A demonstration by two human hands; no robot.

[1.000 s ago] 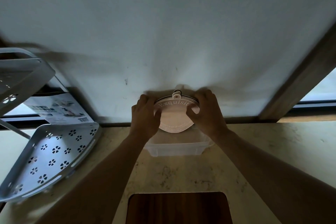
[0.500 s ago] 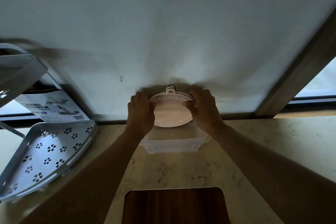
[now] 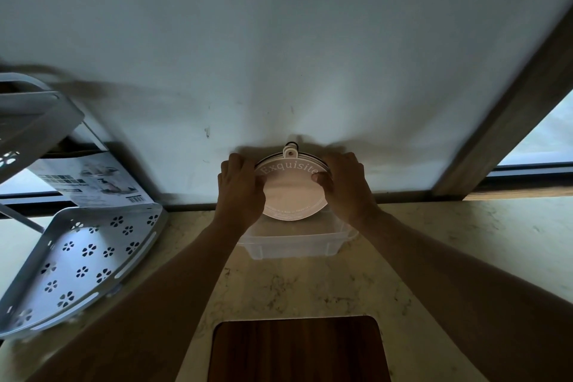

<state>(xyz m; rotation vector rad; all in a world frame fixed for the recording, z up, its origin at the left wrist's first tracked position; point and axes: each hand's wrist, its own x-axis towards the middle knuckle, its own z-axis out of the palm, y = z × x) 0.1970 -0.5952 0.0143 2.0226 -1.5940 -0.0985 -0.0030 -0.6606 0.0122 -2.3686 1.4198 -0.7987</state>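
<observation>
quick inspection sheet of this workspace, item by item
surface: pale marbled counter, dimly lit
job's things: round pink disc marked "Exquisite", held over a clear tub by the wall
clutter: white perforated rack at left; printed leaflet behind it; wooden board at the near edge
grippers: left hand and right hand grip the disc, one on each side
cables: nothing seen
surroundings: white wall; wooden window frame at right
</observation>
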